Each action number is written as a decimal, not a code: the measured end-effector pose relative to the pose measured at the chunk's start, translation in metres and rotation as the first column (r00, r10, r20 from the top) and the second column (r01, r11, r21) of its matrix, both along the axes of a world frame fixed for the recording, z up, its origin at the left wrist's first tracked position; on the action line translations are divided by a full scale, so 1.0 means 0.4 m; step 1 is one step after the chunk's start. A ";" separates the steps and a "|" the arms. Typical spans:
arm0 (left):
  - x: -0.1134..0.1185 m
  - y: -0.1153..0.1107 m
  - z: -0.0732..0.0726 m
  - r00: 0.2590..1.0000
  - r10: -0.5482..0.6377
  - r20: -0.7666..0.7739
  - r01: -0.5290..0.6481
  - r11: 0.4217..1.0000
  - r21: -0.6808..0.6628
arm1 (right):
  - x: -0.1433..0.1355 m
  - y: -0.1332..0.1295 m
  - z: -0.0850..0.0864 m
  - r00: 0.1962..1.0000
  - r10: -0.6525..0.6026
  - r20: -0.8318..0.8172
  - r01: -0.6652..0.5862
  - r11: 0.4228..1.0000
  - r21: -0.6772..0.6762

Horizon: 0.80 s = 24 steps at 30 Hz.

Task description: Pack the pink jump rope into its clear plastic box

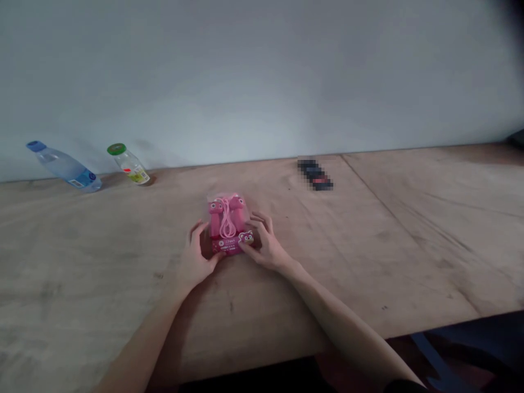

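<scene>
A pink packaged toy [227, 224], a clear pack with pink handles, a pink cord and a cartoon bear card, lies on the wooden table [368, 256] near the middle. My left hand [197, 256] grips the pack's left side, thumb at its lower edge. On the right side, my right hand [265, 244] holds it, fingers curled along the edge and thumb on the front card. Both forearms reach in from the bottom of the view.
A clear bottle with a blue cap [65, 166] and a small bottle with a green cap [129, 163] stand tilted at the far left by the wall. A dark blurred object [315, 174] lies behind the pack. The table's near edge runs bottom right.
</scene>
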<state>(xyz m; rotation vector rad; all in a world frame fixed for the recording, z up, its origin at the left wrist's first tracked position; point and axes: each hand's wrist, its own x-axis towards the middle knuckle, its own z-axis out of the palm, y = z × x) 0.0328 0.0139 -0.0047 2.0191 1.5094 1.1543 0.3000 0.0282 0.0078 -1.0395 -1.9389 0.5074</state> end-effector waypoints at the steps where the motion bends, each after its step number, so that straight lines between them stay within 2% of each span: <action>1: 0.001 -0.004 0.008 1.000 0.012 0.001 -0.012 1.000 0.021 | -0.002 0.002 -0.002 0.998 -0.058 -0.032 0.057 0.998 -0.012; 4: 0.000 -0.015 0.039 0.998 -0.055 -0.026 0.056 0.998 0.022 | -0.002 0.007 0.004 0.964 -0.235 -0.128 0.230 0.972 -0.053; 7: -0.003 -0.020 0.058 0.991 -0.129 -0.036 0.129 0.991 0.027 | 0.005 0.008 0.021 0.939 -0.310 -0.147 0.295 0.949 -0.110; 9: -0.004 -0.019 0.061 0.991 -0.133 -0.030 0.134 0.989 0.060 | 0.011 0.007 0.030 0.956 -0.275 -0.107 0.256 0.953 -0.163; 13: -0.009 -0.014 0.061 0.987 -0.143 -0.072 0.150 0.983 0.108 | 0.025 0.005 0.028 0.993 -0.097 0.064 0.107 0.976 -0.192; 17: -0.019 -0.022 0.061 0.954 -0.214 -0.212 0.226 0.974 0.034 | 0.042 0.004 0.021 0.976 0.034 0.215 0.013 0.978 -0.209; 21: -0.015 -0.031 0.051 0.909 -0.274 -0.314 0.280 0.960 -0.025 | 0.037 -0.006 0.031 0.946 0.004 0.325 0.060 0.981 -0.185; 24: -0.014 -0.025 0.039 0.922 -0.225 -0.314 0.246 0.969 0.029 | 0.024 -0.012 0.043 0.937 -0.046 0.345 0.109 0.980 -0.164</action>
